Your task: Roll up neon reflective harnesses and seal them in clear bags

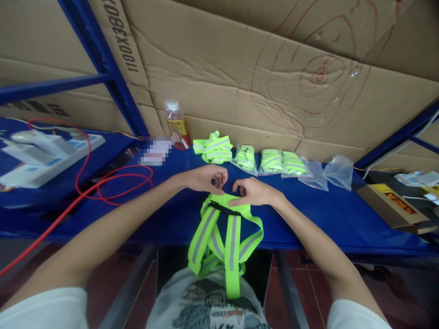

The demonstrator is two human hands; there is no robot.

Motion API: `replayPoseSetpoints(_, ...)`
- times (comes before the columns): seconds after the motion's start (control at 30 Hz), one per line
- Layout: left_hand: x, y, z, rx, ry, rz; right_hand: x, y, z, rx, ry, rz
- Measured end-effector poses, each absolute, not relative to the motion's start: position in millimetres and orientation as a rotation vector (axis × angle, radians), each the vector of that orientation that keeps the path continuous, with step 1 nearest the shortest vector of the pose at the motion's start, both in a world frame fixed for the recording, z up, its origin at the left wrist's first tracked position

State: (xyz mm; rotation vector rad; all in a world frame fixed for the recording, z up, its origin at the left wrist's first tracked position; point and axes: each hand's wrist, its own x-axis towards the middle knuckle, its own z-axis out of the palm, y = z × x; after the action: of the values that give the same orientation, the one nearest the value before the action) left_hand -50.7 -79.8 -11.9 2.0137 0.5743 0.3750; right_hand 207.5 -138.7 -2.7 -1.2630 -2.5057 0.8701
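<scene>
A fluorescent yellow-green reflective harness (232, 246) with grey stripes lies at the front edge of the blue table. Its loops hang down over my lap. A black strip (222, 208) crosses its upper band. Just above that band is my left hand (207, 178), fingers curled and thumb apart, its thumb tip close to the band's edge. My right hand (257, 191) rests its thumb on the band's right side, while its bent fingers stay clear of the thumb. Behind my left hand sits a loose bundle of matching straps (216, 148).
Bagged strap bundles (272, 161) and clear plastic bags (339, 172) line the back of the blue table (284, 219). A bottle (177, 128) stands against the cardboard wall (212, 77). Red cable (103, 183) loops at left near a power strip (41, 169); an open box (394, 205) sits at right.
</scene>
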Motion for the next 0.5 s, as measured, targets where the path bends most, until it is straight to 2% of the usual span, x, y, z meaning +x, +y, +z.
replayPoseSetpoints(0.3, -45.5, -94.2, -4.6, 2.112, 0.545, 0.434, 202.0, -142.5, 0.8, -1.281, -2.629, 1.019)
replayPoseSetpoints(0.5, -45.4, -105.8, 6.4, 2.286, 0.619, 0.52, 202.0, -142.0, -3.1, -1.156, -2.623, 0.76)
